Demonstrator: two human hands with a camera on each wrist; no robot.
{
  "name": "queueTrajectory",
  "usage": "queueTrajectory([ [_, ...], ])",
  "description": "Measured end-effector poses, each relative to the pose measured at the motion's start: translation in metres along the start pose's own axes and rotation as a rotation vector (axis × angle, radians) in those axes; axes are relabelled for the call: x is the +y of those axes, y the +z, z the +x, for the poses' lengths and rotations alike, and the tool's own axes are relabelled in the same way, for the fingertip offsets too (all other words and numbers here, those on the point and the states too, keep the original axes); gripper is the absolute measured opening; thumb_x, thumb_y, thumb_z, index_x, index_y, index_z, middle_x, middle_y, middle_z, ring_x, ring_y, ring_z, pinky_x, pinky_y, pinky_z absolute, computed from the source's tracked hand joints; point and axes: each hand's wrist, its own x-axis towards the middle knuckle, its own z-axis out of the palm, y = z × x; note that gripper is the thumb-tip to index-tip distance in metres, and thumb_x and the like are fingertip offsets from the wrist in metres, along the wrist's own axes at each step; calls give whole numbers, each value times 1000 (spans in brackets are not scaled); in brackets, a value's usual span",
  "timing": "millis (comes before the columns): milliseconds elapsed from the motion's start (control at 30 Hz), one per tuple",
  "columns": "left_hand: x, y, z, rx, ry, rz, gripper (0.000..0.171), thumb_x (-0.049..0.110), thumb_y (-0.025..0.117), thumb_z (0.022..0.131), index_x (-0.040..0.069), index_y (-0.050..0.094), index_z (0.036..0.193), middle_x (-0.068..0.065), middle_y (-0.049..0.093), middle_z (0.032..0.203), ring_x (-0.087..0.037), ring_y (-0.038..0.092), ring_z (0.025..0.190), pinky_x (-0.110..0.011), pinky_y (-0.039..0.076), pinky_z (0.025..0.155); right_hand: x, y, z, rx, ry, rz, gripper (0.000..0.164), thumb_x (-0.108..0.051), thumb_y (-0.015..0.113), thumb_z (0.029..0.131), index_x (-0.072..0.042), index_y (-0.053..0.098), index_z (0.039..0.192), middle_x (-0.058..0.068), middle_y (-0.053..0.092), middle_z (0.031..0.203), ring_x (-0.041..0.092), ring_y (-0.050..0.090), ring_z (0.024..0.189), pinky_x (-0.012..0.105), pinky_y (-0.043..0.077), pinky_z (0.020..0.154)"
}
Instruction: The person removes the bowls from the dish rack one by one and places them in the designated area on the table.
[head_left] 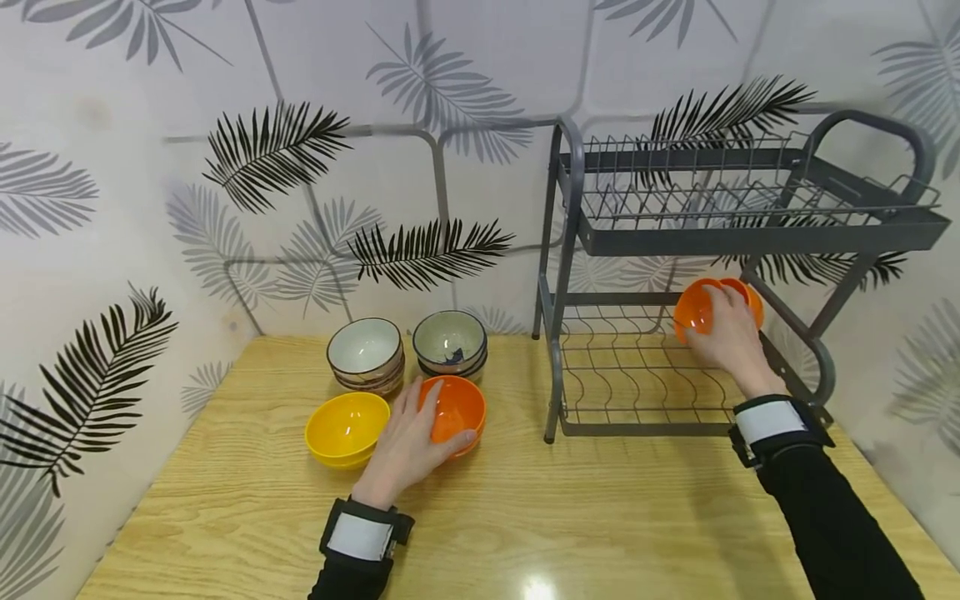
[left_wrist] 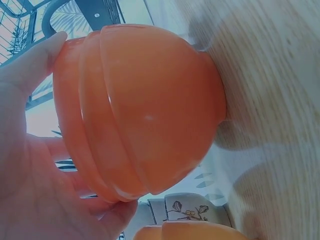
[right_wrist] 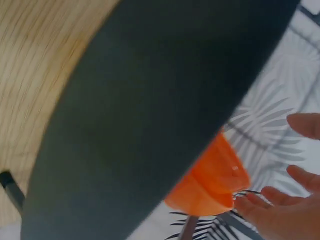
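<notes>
My left hand (head_left: 405, 446) holds a nested stack of orange bowls (head_left: 459, 410), thumb at the near rim and fingers across the far left side. In the left wrist view the stacked orange bowls (left_wrist: 150, 110) show several rims, with their base by the wooden table. My right hand (head_left: 731, 333) is at orange bowls (head_left: 692, 310) standing on edge at the right of the rack's lower shelf. From the right wrist view, its fingers (right_wrist: 280, 197) are spread, with fingertips beside or touching the orange bowls (right_wrist: 212, 180); a dark blurred shape hides part of them.
Yellow bowls (head_left: 347, 427) sit left of my left hand. Behind stand two stacks of patterned bowls, a white-lined one (head_left: 365, 346) and a grey-green one (head_left: 450, 337). The two-tier grey rack (head_left: 750, 242) stands at the right on the wooden table (head_left: 600, 508), its upper tier overhanging my right hand's area.
</notes>
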Motion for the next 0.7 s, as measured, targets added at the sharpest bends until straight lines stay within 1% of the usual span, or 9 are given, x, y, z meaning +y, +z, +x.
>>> queueTrajectory([
  [100,0,1,0,2,-1,2,87,57,67,90,3,39,153,-27,24,163,-48,25,151,-68,37,114,11,-1,8,-42,-14,-26,73,-9,66,88,17,30,145,46,26,146,64,30,131,77,31,106],
  [267,0,1,-1,-3,-5,-1,87,57,67,90,4,39,153,-26,23,164,-47,24,151,-68,35,114,24,-1,20,-110,-2,-77,75,-9,66,86,17,28,146,46,22,149,65,27,133,78,31,107],
  [333,0,1,0,-7,-5,-2,87,58,67,90,4,39,153,-26,22,164,-47,23,152,-68,35,115,27,-1,23,-155,-8,-114,79,-9,68,83,17,27,146,46,17,151,66,22,135,79,29,107],
  [400,-1,1,0,-7,-2,-3,87,58,67,90,3,39,153,-26,22,164,-47,23,152,-67,34,116,28,-1,26,-202,-12,-156,84,-9,72,81,16,26,146,46,10,153,68,17,137,80,30,105],
  [467,-1,2,0,-7,-1,-1,87,58,66,90,4,39,153,-26,23,164,-47,24,151,-67,34,116,28,-1,28,-256,-18,-199,90,-10,75,80,14,22,149,45,2,155,68,12,138,80,30,105],
  [533,-1,2,0,-7,-1,1,87,58,66,90,4,39,153,-26,23,164,-47,24,151,-67,34,116,28,0,30,-287,-12,-231,95,-11,76,80,12,19,151,44,-3,155,68,8,139,80,31,103],
  [600,-1,2,0,-8,-5,3,87,58,66,90,4,39,153,-26,23,164,-47,24,151,-67,34,116,28,2,32,-290,-5,-266,95,-11,77,80,11,19,152,43,-3,156,68,10,138,80,32,103],
  [700,-1,1,0,-10,-6,3,87,58,67,90,4,39,153,-26,23,164,-47,24,151,-67,35,115,28,6,32,-258,-13,-325,92,-9,78,78,9,23,150,42,2,154,67,15,135,78,33,102],
])
